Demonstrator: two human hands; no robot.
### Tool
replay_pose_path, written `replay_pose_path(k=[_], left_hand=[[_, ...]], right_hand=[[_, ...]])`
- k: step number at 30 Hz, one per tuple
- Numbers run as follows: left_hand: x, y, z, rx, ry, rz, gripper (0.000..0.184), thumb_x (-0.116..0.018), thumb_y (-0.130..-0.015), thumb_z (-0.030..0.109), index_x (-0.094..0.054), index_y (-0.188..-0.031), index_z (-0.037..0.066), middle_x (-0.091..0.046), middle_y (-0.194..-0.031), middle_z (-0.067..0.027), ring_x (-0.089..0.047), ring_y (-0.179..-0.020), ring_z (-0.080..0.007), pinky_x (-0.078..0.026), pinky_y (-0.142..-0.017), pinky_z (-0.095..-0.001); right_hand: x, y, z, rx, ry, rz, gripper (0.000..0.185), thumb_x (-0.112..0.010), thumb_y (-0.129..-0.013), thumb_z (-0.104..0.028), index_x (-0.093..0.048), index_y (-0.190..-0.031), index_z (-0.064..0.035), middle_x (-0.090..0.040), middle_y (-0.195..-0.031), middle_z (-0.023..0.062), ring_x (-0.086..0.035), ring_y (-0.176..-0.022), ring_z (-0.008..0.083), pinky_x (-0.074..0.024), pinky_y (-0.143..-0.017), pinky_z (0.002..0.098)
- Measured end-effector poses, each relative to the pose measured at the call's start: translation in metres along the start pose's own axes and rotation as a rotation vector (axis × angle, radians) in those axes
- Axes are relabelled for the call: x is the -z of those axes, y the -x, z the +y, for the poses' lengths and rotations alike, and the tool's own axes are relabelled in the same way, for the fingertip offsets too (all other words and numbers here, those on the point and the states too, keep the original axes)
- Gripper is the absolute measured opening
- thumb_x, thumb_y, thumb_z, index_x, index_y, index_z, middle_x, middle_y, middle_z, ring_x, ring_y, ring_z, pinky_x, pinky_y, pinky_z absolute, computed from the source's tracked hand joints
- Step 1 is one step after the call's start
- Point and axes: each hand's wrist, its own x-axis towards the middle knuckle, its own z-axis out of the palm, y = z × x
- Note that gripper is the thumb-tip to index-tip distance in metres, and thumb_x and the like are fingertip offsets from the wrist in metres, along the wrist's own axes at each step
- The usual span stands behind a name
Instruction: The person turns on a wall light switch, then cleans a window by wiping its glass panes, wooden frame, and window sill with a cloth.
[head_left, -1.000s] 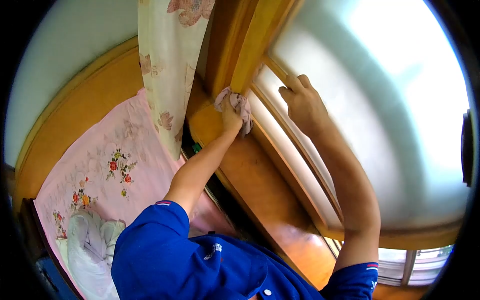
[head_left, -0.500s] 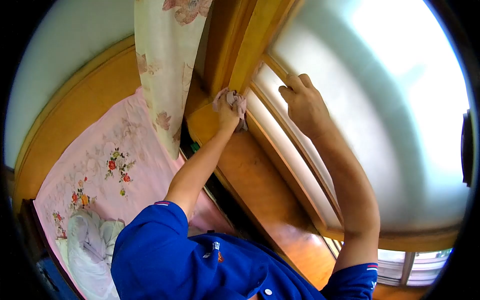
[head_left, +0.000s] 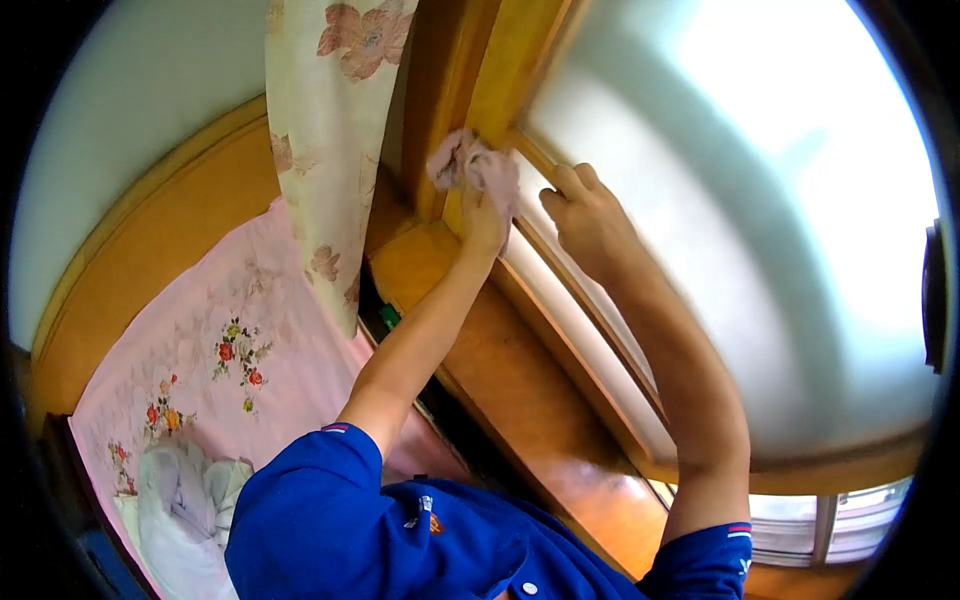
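Note:
My left hand [head_left: 484, 215] is closed around a crumpled pinkish cloth [head_left: 490, 172]. The cloth lies against the yellow-brown wooden window post [head_left: 505, 70], just above the corner of the wooden sill [head_left: 520, 350]. Some of my left fingers are hidden by its folds. To the right, my right hand [head_left: 592, 220] has its fingers curled at the wooden window frame [head_left: 540, 155], along the edge of a frosted glass pane [head_left: 690, 230]. Its fingertips are partly out of sight, but the hand appears to grip that frame.
A floral curtain [head_left: 335, 170] hangs left of the post. Beyond it is a bed with a pink flowered sheet [head_left: 290, 340], a curved wooden headboard [head_left: 150, 225] and a bundled white cloth [head_left: 185, 500]. A dark gap [head_left: 460, 425] runs between bed and sill.
My left hand and the cloth have moved up and to the right, from the sill corner onto the post. My right hand has shifted slightly left in view, still with curled fingers.

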Motion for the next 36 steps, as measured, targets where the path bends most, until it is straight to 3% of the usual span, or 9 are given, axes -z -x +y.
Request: replay_pose_path(k=[3,5,6,12,14,18,25,31,36], left_hand=[[-0.029,-0.018,0.021,-0.501,-0.240,-0.199,0.050,-0.050,-0.103,0.036,-0.048,-0.139,0.002,-0.053,-0.137,-0.0192,-0.055,-0.122,-0.0258,-0.049,-0.097,-0.0380],[-0.049,-0.017,0.064,-0.786,-0.835,-0.282,0.071,-0.046,-0.103,0.043,-0.027,-0.157,0.001,-0.025,-0.162,-0.0253,-0.014,-0.151,-0.0428,-0.007,-0.123,-0.0511],[-0.050,-0.014,0.069,-0.911,-0.975,-0.303,0.072,-0.047,-0.102,0.045,-0.026,-0.157,0.002,-0.025,-0.162,-0.0241,-0.016,-0.151,-0.0418,-0.009,-0.123,-0.0502],[0.006,0.011,0.017,-0.670,-0.849,-0.315,0.079,-0.051,-0.100,0.052,-0.021,-0.160,0.009,-0.030,-0.162,-0.0168,-0.026,-0.149,-0.0359,-0.019,-0.122,-0.0449],[-0.004,0.011,0.024,-0.302,-0.068,-0.363,0.079,-0.052,-0.101,0.051,-0.020,-0.160,0.010,-0.030,-0.162,-0.0144,-0.028,-0.149,-0.0353,-0.022,-0.122,-0.0439],[-0.082,0.034,0.095,-0.694,-0.610,-0.282,0.079,-0.051,-0.101,0.051,-0.019,-0.161,0.011,-0.034,-0.157,-0.0201,-0.033,-0.144,-0.0406,-0.023,-0.119,-0.0502],[-0.169,0.027,0.126,-1.001,-1.345,0.043,0.067,-0.047,-0.102,0.044,-0.026,-0.158,0.013,-0.034,-0.157,-0.0222,-0.031,-0.142,-0.0481,-0.026,-0.117,-0.0560],[-0.171,-0.005,0.119,-1.087,-1.265,0.122,0.071,-0.055,-0.096,0.032,-0.026,-0.155,0.007,-0.031,-0.158,-0.0207,-0.025,-0.142,-0.0522,-0.021,-0.120,-0.0542],[-0.236,0.054,0.188,-1.144,-1.138,-0.279,0.073,-0.050,-0.098,0.031,-0.018,-0.158,0.005,-0.022,-0.162,-0.0218,-0.023,-0.148,-0.0414,-0.015,-0.124,-0.0490]], right_hand=[[0.000,-0.001,0.000,0.013,-0.010,0.017,0.016,-0.059,-0.080,0.001,-0.070,-0.092,0.0024,-0.061,-0.108,0.0140,-0.057,-0.101,0.0318,-0.0523,-0.089,0.0394],[-0.012,0.004,0.003,-0.087,-0.161,0.065,0.016,-0.059,-0.084,-0.002,-0.070,-0.093,0.0049,-0.061,-0.113,0.0181,-0.057,-0.104,0.0341,-0.0513,-0.093,0.0407],[0.001,0.003,-0.001,-0.047,-0.222,0.080,0.017,-0.058,-0.086,-0.003,-0.071,-0.094,0.0061,-0.061,-0.113,0.0202,-0.057,-0.103,0.0358,-0.0506,-0.095,0.0407],[-0.007,0.007,-0.005,0.077,0.072,0.044,0.014,-0.064,-0.081,-0.007,-0.075,-0.087,-0.0009,-0.060,-0.117,0.0165,-0.055,-0.109,0.0307,-0.0515,-0.096,0.0367],[-0.010,0.006,-0.006,0.026,0.070,-0.005,0.014,-0.064,-0.080,-0.005,-0.075,-0.086,-0.0029,-0.059,-0.120,0.0158,-0.055,-0.109,0.0315,-0.0507,-0.096,0.0381],[0.066,0.010,-0.043,-0.097,0.006,-0.299,0.017,-0.062,-0.081,-0.007,-0.076,-0.090,-0.0043,-0.060,-0.117,0.0143,-0.055,-0.110,0.0316,-0.0493,-0.097,0.0383],[0.256,0.114,-0.030,-0.090,0.617,0.117,0.017,-0.063,-0.087,-0.013,-0.073,-0.099,-0.0090,-0.062,-0.127,0.0127,-0.052,-0.125,0.0321,-0.0371,-0.113,0.0521],[0.421,0.244,-0.007,-0.542,1.319,0.360,0.042,-0.074,-0.087,-0.021,-0.065,-0.127,-0.0109,-0.054,-0.143,0.0157,-0.038,-0.143,0.0376,-0.0267,-0.120,0.0537],[0.441,0.268,0.007,-0.612,1.257,0.411,0.078,-0.074,-0.088,-0.026,-0.036,-0.155,-0.0111,-0.028,-0.162,0.0175,-0.024,-0.151,0.0379,-0.0203,-0.123,0.0519]])
